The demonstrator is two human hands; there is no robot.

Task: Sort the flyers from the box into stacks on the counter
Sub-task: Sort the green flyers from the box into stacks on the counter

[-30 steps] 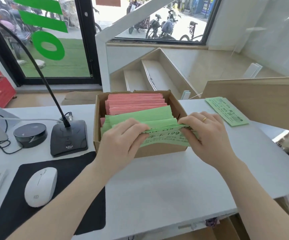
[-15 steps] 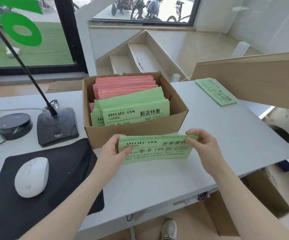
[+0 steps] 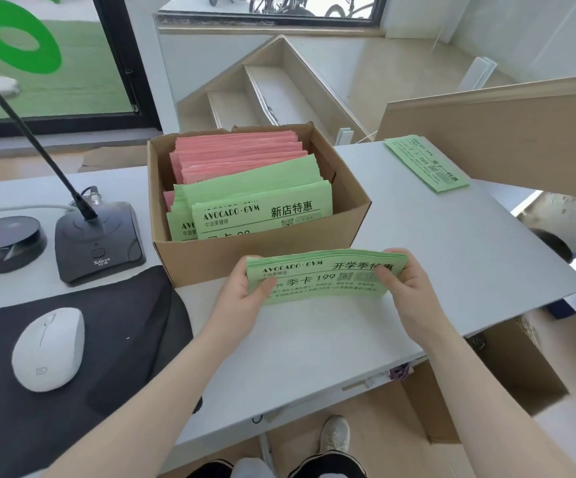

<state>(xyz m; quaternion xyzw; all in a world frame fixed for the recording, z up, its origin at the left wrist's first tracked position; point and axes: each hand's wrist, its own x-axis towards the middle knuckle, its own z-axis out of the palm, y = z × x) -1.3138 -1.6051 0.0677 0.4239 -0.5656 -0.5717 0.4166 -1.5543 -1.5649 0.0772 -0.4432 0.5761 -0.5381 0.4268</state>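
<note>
Both hands were clamped on a thick bundle of green paper flyers (image 3: 324, 279) just in front of the brown cardboard box (image 3: 262, 257), left hand (image 3: 245, 291) and right hand (image 3: 402, 282) pinching its ends. Best squared level, then laid flat on the white counter (image 3: 314, 339).

L hand (image 3: 245, 298) & R hand (image 3: 402, 288) hold a green flyer bundle (image 3: 324, 279) by its ends, just in front of the cardboard box (image 3: 262, 260) w/ pink & green flyers; one green stack (image 3: 426, 163) lies far right on the tabletop (image 3: 435, 257)
</note>
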